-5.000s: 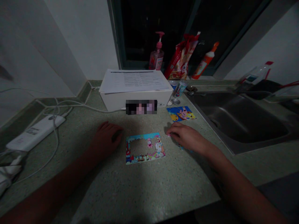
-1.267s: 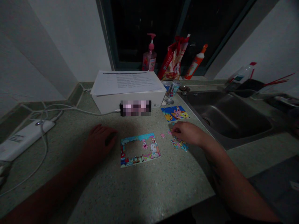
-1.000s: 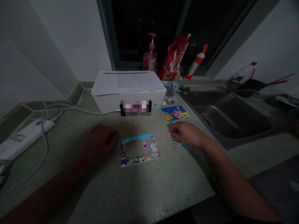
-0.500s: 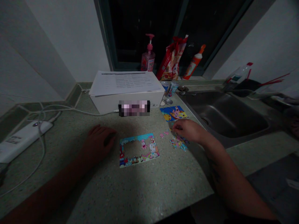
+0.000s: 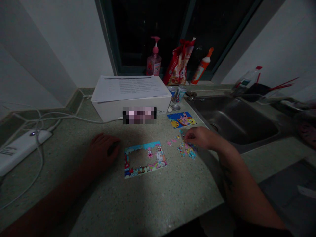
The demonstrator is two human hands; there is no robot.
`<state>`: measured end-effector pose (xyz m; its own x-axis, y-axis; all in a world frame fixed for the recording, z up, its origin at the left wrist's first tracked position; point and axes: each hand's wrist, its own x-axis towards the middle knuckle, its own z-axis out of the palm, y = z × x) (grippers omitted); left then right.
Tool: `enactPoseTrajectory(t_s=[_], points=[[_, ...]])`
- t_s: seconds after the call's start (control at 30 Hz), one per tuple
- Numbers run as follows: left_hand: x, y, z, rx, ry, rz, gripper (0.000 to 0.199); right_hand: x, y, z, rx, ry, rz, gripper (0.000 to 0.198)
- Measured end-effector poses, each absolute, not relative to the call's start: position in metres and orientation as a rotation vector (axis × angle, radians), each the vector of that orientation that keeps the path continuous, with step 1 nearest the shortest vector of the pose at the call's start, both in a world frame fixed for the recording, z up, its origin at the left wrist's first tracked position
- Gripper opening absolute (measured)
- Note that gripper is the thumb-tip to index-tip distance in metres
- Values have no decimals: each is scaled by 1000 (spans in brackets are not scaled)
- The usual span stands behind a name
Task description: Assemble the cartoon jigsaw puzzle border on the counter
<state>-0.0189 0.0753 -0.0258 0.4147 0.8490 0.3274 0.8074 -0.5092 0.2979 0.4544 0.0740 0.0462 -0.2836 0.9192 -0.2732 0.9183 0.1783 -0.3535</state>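
Note:
A partly assembled cartoon jigsaw puzzle [image 5: 161,158] lies on the counter, its border joined around a bare gap and a pink figure standing inside on the right. My left hand [image 5: 102,149] rests just left of it, fingers spread loosely and holding nothing. To the right, my right hand [image 5: 199,136] reaches over the heap of loose puzzle pieces [image 5: 187,152], thumb and fingers pinched together. Whatever is between those fingertips is hidden. A few pink pieces [image 5: 169,143] lie between the puzzle and the heap. Beyond my right hand is a blue cartoon picture card [image 5: 181,119].
Behind the puzzle stands a white box [image 5: 133,103] topped with printed paper, a pixelated phone-like device [image 5: 139,115] leaning on it. Cans [image 5: 180,94] and a steel sink [image 5: 242,118] are right. A power strip [image 5: 24,148] with cables lies left; bottles [image 5: 153,64] line the windowsill.
My right hand has shifted slightly right and down over the loose pieces, uncovering some at the heap's far side. My left hand stays beside the puzzle. The whole view has shifted slightly.

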Motion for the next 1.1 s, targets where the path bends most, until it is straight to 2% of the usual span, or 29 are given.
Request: enactPoseTrajectory(t_s=[0.57, 0.8, 1.1], points=[[-19, 76, -26, 2540, 1511, 691, 27, 463, 75, 45, -2068, -2377, 625, 16], [-20, 77, -29, 2559, 1525, 683, 28, 461, 70, 50, -2126, -2370, 667, 9], [-18, 76, -22, 2538, 1518, 688, 25, 449, 64, 54, -2013, -2458, 806, 11]])
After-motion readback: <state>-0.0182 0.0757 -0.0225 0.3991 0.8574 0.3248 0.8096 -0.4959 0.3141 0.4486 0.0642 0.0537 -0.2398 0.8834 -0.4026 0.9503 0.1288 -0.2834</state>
